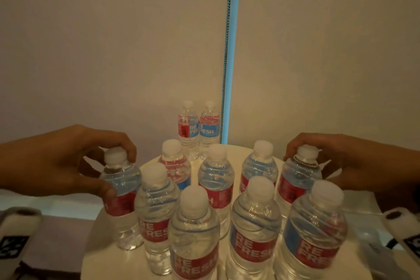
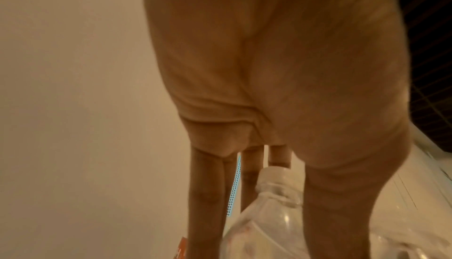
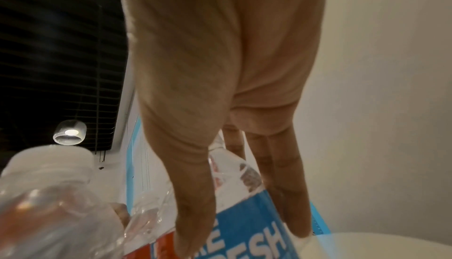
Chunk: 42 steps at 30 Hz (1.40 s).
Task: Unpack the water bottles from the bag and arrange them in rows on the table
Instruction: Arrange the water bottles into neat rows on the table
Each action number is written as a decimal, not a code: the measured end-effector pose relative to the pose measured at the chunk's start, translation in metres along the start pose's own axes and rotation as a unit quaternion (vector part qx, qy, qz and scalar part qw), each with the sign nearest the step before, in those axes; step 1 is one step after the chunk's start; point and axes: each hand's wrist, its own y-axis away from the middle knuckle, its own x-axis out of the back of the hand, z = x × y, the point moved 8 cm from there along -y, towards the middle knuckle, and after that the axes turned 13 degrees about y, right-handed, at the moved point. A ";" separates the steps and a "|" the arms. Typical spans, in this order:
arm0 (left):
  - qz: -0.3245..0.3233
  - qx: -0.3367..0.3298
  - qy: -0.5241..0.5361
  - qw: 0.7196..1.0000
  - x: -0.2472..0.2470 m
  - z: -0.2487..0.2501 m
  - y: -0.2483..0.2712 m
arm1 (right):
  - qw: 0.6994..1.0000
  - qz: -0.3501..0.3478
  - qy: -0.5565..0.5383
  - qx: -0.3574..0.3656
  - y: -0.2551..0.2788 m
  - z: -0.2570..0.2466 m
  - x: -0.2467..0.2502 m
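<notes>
Several clear water bottles with red and blue labels stand in rows on a round white table [image 1: 100, 245]. My left hand [image 1: 120, 173] grips the leftmost bottle [image 1: 122, 202] at its neck and shoulder, with the fingers over the white cap and the thumb on the label's top. My right hand [image 1: 306, 161] grips the rightmost bottle of the middle row [image 1: 293, 186] the same way. In the left wrist view my left hand [image 2: 271, 201] curls round the bottle [image 2: 264, 234]. In the right wrist view my right hand [image 3: 242, 191] holds the bottle [image 3: 254, 230]. No bag is in view.
Two more bottles [image 1: 197, 129] stand at the far edge against the wall. A blue strip with a bead chain [image 1: 228, 52] runs up the wall behind them. Dark window blinds [image 3: 61, 50] hang to the side. A neighbouring bottle [image 3: 49, 195] stands close to my right hand.
</notes>
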 end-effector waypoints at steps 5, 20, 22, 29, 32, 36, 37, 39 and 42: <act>-0.032 -0.024 0.059 0.997 0.002 0.010 -0.017 | 1.000 0.012 -0.024 -0.004 0.002 0.005 0.008; -0.055 -0.111 -0.035 0.992 0.009 0.076 -0.177 | 0.981 0.135 0.100 -0.095 -0.088 0.051 0.073; -0.056 -0.121 -0.077 0.988 -0.002 0.081 -0.201 | 0.981 0.138 0.091 -0.099 -0.101 0.056 0.070; -0.056 -0.123 -0.150 0.979 -0.036 0.085 -0.270 | 0.983 0.117 0.094 -0.105 -0.140 0.075 0.052; -0.058 -0.108 -0.168 0.978 -0.045 0.082 -0.290 | 0.983 0.108 0.092 -0.113 -0.151 0.086 0.045; -0.074 -0.082 -0.192 0.975 -0.057 0.073 -0.310 | 0.984 0.099 0.073 -0.129 -0.159 0.096 0.040; -0.077 -0.076 -0.202 0.973 -0.060 0.070 -0.314 | 0.984 0.098 0.071 -0.130 -0.160 0.097 0.040; -0.085 -0.066 -0.218 0.970 -0.066 0.066 -0.320 | 0.984 0.099 0.068 -0.129 -0.162 0.098 0.040; -0.101 -0.050 -0.226 0.968 -0.074 0.061 -0.324 | 0.985 0.096 0.068 -0.127 -0.166 0.099 0.039</act>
